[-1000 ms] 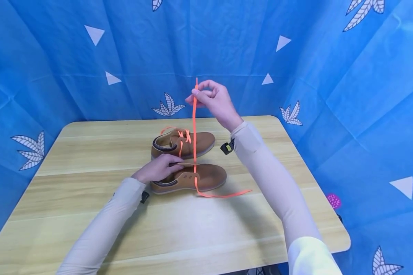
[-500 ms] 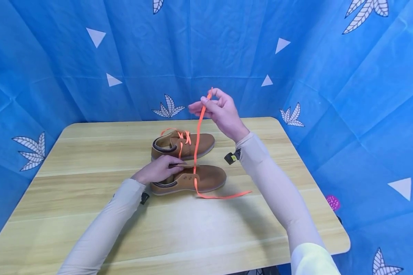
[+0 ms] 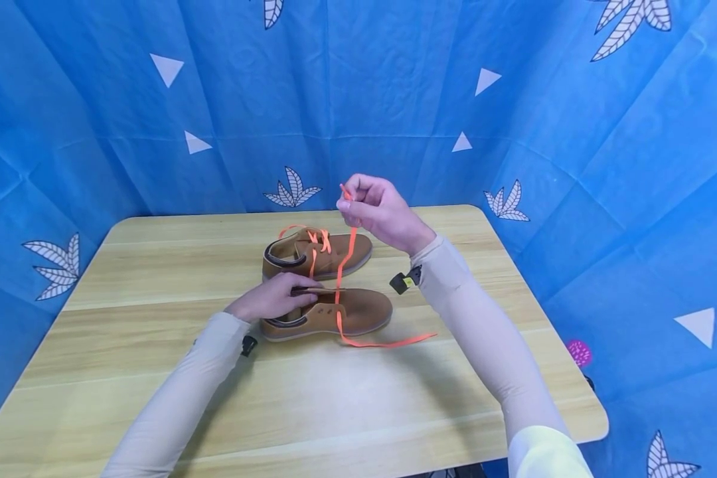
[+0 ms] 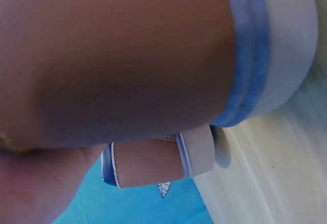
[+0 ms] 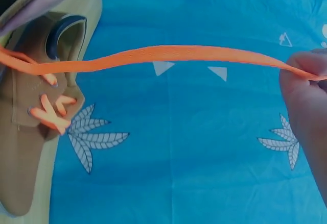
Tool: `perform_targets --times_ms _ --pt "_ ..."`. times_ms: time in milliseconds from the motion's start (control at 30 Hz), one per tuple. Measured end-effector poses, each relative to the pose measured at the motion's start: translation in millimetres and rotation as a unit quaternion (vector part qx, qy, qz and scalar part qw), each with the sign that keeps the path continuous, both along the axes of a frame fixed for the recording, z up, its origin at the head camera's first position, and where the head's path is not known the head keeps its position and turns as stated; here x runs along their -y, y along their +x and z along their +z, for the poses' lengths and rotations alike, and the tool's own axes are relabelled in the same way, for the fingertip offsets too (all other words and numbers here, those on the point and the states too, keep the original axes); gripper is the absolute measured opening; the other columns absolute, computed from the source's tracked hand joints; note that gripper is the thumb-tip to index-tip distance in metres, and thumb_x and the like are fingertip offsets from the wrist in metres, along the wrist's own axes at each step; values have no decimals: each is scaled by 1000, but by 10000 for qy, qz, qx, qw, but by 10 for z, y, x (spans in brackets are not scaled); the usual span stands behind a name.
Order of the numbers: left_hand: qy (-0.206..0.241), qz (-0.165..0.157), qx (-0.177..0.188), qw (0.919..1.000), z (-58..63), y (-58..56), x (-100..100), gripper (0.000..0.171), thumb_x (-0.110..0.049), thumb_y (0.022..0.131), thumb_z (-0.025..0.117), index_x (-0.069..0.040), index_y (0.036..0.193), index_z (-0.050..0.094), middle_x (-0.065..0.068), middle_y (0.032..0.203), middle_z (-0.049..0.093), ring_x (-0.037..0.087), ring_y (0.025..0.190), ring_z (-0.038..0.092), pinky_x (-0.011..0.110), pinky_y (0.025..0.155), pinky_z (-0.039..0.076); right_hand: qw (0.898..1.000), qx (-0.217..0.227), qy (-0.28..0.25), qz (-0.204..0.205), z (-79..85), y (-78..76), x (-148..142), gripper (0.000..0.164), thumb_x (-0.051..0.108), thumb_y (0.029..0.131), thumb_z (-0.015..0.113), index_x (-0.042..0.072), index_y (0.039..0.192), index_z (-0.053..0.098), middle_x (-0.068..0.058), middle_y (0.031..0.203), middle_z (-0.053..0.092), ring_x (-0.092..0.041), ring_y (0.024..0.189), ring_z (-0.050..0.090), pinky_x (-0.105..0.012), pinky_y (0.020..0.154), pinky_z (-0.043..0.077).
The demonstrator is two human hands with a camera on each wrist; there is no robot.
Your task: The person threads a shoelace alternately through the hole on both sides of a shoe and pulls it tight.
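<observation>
Currently our right grip (image 3: 380, 210) pinches the orange lace (image 5: 173, 53) near one end, thumb against finger, with the tip poking out above. Below that grip, the lace hangs with a slight bend down into the near shoe (image 3: 361, 312). We judge it light, limp and liable to twist, so best taken close to the tip. Our left grip (image 3: 275, 297) pinches the shoe's opening edge, probably pliable; the far shoe (image 3: 328, 261) sits just beyond it on the tabletop (image 3: 155, 299).
</observation>
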State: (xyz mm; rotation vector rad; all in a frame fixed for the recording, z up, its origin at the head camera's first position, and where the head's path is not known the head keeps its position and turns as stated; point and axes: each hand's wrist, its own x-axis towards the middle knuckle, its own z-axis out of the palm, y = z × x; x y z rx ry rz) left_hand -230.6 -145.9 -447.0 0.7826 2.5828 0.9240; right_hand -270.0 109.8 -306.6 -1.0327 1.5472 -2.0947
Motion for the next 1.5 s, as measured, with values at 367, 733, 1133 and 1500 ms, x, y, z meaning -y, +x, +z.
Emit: perform_targets --times_ms 367,733,1133,1500 --pt "1106 609 -270 9916 149 127 63 32 -20 99 71 -16 130 67 6 128 67 28 119 64 52 106 50 9986 -265 256 366 -36 53 -97 9 14 97 72 11 105 72 2 79 66 -13 71 54 -24 72 47" --pt "408 -36 -295 9987 151 347 -119 15 -31 99 70 -19 107 76 -9 87 70 9 73 61 26 67 52 9612 -1592 2227 335 34 436 -144 18 -1 92 74 -5 110 76 -11 99 81 -22 83 78 -32 74 62" --pt "375 -348 -241 9984 70 330 -157 14 -23 98 72 -20 110 77 -9 95 73 10 77 61 24 69 51 8486 -4001 3446 -340 -422 889 -35 14 4 91 77 11 102 81 3 95 76 -5 87 64 -16 81 54" --pt "518 -441 -240 9974 58 325 -126 9 -23 100 69 -23 105 77 -8 96 73 8 81 61 24 75 52 7220 -5690 3701 -1338 -1160 920 -4 25 -7 87 69 13 100 74 2 97 68 -10 93 64 -19 73 56"
